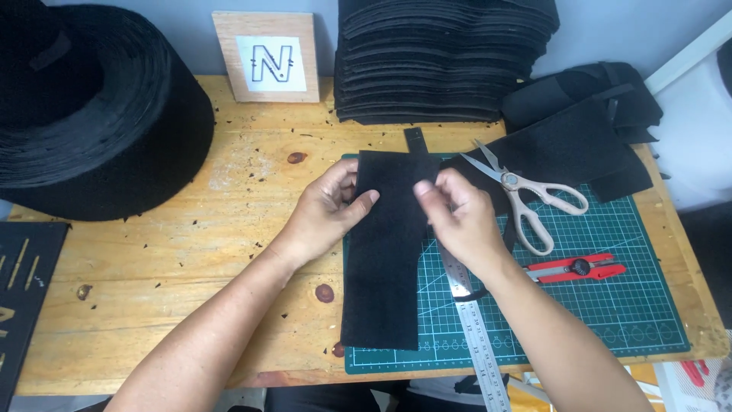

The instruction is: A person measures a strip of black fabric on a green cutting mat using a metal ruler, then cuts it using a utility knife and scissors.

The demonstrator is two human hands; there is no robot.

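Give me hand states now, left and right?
Left hand: closed, pinching the left edge of the black felt strip.
Right hand: closed, pinching the strip's right edge.

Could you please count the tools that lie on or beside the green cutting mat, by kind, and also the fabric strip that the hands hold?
Scissors: 1
Red utility knife: 1
Steel ruler: 1
Black fabric strip, held by the left hand and the right hand: 1
Total: 4, all lying on or over the green cutting mat.
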